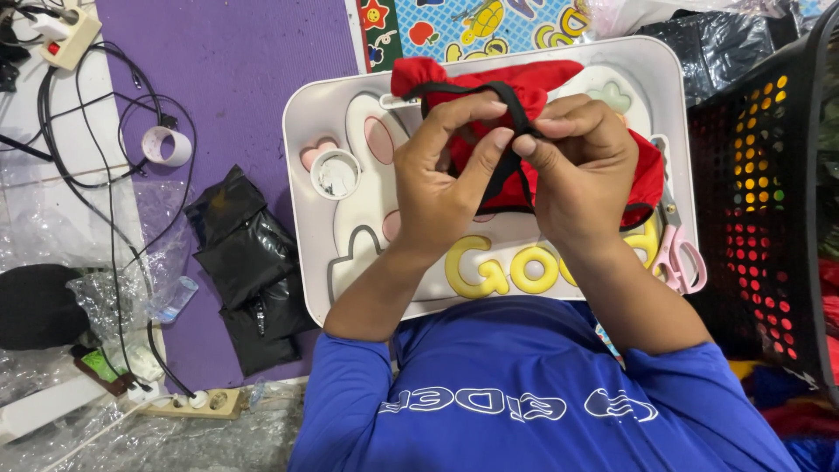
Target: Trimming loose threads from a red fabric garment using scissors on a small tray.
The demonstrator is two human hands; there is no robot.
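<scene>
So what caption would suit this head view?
Both hands, left and right, pinch a black strap on red cloth over a white tray.

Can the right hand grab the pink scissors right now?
Probably not at once. The right hand is pinching the black strap of the red cloth together with the left hand. The pink scissors lie uncovered on the tray beside that wrist.

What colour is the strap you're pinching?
Black strap, seen best in the head view.

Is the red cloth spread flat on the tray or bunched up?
Bunched up: the red cloth is gathered in folds above the tray, not flat.
</scene>
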